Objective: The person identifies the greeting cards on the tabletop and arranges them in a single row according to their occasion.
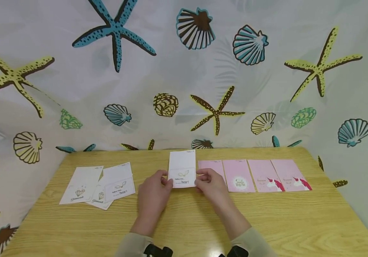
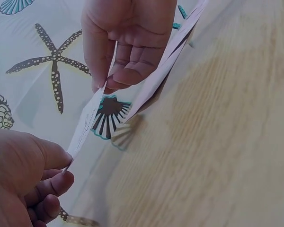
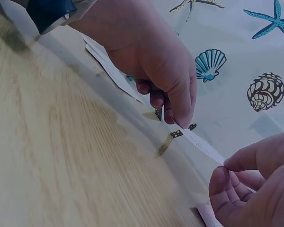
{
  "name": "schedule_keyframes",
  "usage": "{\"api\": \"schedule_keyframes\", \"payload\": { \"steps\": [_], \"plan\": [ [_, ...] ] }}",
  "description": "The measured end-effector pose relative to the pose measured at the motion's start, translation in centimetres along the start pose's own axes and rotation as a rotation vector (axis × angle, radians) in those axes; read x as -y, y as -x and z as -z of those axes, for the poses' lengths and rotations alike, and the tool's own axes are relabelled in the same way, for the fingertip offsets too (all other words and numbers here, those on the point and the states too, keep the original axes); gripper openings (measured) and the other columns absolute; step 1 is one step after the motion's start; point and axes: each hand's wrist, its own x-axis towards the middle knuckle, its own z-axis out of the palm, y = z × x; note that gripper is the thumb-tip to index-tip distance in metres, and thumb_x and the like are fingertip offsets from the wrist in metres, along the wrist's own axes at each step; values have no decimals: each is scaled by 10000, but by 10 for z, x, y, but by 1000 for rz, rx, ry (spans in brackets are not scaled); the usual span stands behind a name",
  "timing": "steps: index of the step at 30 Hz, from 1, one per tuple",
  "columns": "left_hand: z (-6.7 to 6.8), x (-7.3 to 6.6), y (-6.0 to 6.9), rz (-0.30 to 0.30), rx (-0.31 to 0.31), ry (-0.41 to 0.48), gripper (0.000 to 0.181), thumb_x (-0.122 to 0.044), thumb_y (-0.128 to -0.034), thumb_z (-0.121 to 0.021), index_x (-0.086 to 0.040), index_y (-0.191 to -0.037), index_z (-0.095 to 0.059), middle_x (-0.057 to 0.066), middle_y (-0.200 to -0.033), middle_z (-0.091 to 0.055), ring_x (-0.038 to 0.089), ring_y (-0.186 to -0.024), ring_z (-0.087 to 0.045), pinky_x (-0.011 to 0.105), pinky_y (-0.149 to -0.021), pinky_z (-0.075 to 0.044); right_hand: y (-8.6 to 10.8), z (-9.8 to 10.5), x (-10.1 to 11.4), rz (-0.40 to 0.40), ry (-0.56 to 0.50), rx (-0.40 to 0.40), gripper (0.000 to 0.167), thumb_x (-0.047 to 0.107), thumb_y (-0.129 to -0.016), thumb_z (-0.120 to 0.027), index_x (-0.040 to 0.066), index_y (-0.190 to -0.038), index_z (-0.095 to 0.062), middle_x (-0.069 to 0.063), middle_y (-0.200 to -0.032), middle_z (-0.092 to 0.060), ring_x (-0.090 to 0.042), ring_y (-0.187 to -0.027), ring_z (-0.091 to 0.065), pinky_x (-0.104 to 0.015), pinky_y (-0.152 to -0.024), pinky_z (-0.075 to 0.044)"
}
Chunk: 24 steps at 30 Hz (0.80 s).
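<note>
Between both hands a white card [image 1: 182, 167] with gold wings and the word "heart" is held up off the wooden table. My left hand [image 1: 154, 192] pinches its left edge between thumb and fingers. At the opposite edge my right hand [image 1: 214, 189] pinches it the same way. Seen nearly edge-on in the left wrist view, the card [image 2: 85, 123] stretches from one hand to the other. The right wrist view also shows this thin card [image 3: 203, 145] spanning both hands. Part of a pink card [image 1: 212, 164] is hidden behind my right hand.
At the left of the table [image 1: 184, 228] lie white cards: a diamond card [image 1: 82, 182], another diamond card [image 1: 100, 200] partly covered, and a wings card [image 1: 119, 182]. On the right, a pink "Smile More" card [image 1: 239, 175] adjoins two unicorn cards [image 1: 265, 175]. A patterned cloth [image 1: 177, 78] hangs behind.
</note>
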Motion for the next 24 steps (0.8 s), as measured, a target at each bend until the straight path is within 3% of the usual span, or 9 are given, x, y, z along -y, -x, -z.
{"api": "schedule_keyframes", "payload": {
  "steps": [8, 14, 24],
  "plan": [
    [-6, -2, 4, 13, 38, -31, 321, -195, -1012, -805, -45, -1292, -764, 31, -910, -760, 232, -774, -660, 534, -885, -482, 4, 7, -4, 0, 150, 20, 394, 1, -920, -768, -34, -1313, -753, -94, -1092, -733, -179, -969, -691, -306, -846, -608],
    [-9, -1, 4, 18, 50, -57, 314, -194, -1011, -804, -41, -1282, -764, 12, -849, -718, 213, -721, -607, 504, -839, -463, 7, 9, -2, 15, 234, 65, 455, 54, -917, -780, -33, -1362, -735, -71, -1109, -725, -189, -1017, -677, -337, -881, -565],
    [-15, 3, 4, -8, 56, -81, 294, -192, -1007, -801, -35, -1253, -764, 3, -828, -729, 190, -693, -620, 506, -826, -477, 8, 9, -5, 1, 208, 116, 494, 32, -950, -752, -85, -1423, -670, -106, -1132, -691, -149, -887, -694, -318, -793, -606]
  ]
}}
